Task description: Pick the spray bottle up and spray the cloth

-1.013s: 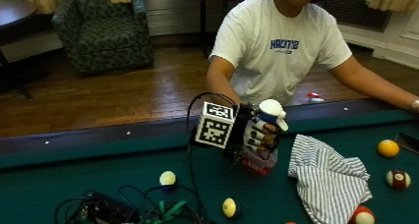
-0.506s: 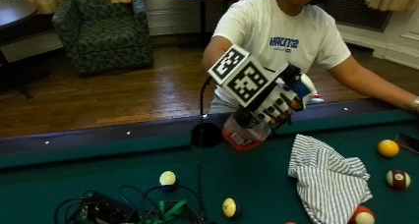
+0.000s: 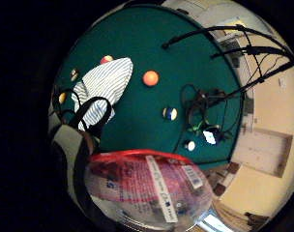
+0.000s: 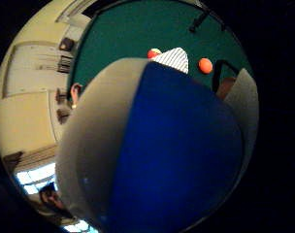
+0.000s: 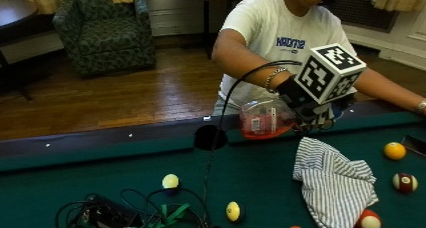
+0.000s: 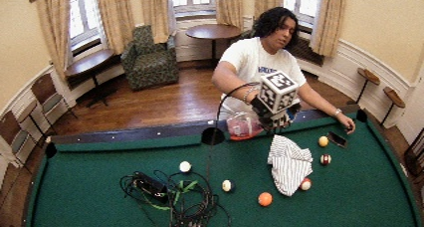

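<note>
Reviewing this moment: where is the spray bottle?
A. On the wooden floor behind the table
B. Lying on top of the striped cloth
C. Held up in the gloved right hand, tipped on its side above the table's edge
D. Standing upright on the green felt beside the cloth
C: the right hand grips the spray bottle in the air, tipped sideways over the table rail, next to the striped cloth.

**Pool table, green felt**

Pool table (image 5: 80,188) carried a striped cloth (image 5: 336,183), crumpled at right. Balls lay scattered: orange-yellow ball (image 5: 395,150) and striped red ball (image 5: 404,182) far right, pale ball (image 5: 170,181) and yellow-striped ball (image 5: 233,211) centre. Cable tangle (image 5: 126,215) sat near left.
</note>
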